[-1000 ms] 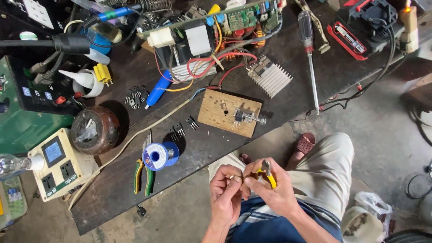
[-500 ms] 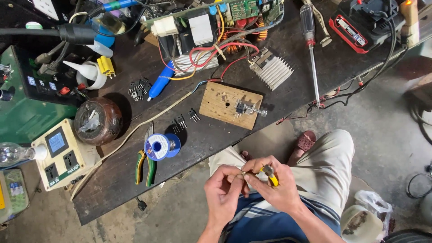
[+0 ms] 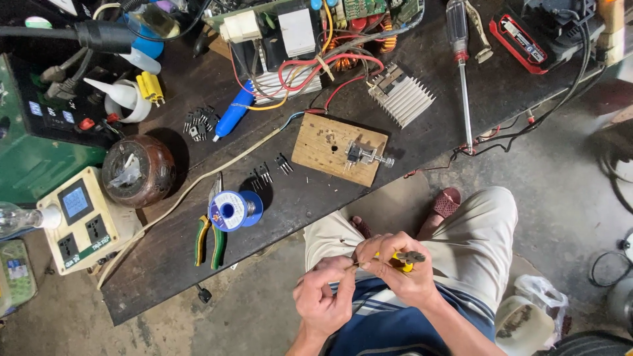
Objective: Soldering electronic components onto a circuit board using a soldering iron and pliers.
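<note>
Between pinching fingers, left hand (image 3: 323, 300) steadies a small part while right hand (image 3: 395, 267) grips yellow-handled pliers (image 3: 403, 259); a slip could drop it.

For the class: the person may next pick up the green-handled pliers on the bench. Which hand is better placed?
Probably the left hand: it is nearer the green-handled pliers, and the right hand grips a yellow-handled tool.

Your right hand (image 3: 402, 267) covers most of the yellow-handled tool (image 3: 403, 261), so you can't tell its kind. The small part pinched by your left hand (image 3: 324, 296) is too tiny to identify. The circuit board (image 3: 369, 8) is cut off at the top edge.
</note>
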